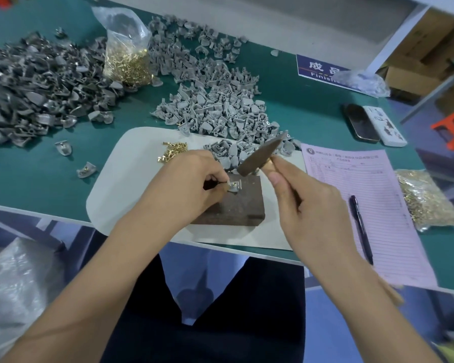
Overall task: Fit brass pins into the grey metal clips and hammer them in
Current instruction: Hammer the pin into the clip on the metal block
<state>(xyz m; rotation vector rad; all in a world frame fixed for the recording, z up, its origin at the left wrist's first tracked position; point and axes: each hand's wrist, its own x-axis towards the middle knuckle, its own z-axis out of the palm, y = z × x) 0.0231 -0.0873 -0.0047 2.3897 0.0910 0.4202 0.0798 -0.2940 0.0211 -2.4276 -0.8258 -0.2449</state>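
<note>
On the desk, head view: I see a dark block [233, 203] lying on a pale mat [116, 184], with one grey clip [233, 186] sitting on the block's top face, a brass pin [235, 183] showing in it.
Left hand: my left hand [192, 184] pinches the clip at its left edge, fingers [218, 179] curled onto it, pressing it to the block.
Right hand: my right hand [307, 208] is clenched round the wooden handle of the hammer [262, 154]; its dark head hangs raised above and to the right of the clip, clear of it.
Supplies: loose brass pins [173, 150] lie on the mat near the left hand; unfitted clips [220, 111] are heaped beyond the block, a darker heap [34, 93] sits far left, and a bag of pins [127, 56] stands between them.
Other things: a pink form [364, 205] with a pen [361, 226] lies right of the mat.
Step in hand: I judge the pin is placed and the strike is due.
Doubt: the pin is small and blurred here, so how deep it sits I cannot tell.
Next move: a short, straight blow onto the pin head, keeping the left fingertips out of the hammer's path and the clip flat.
</note>
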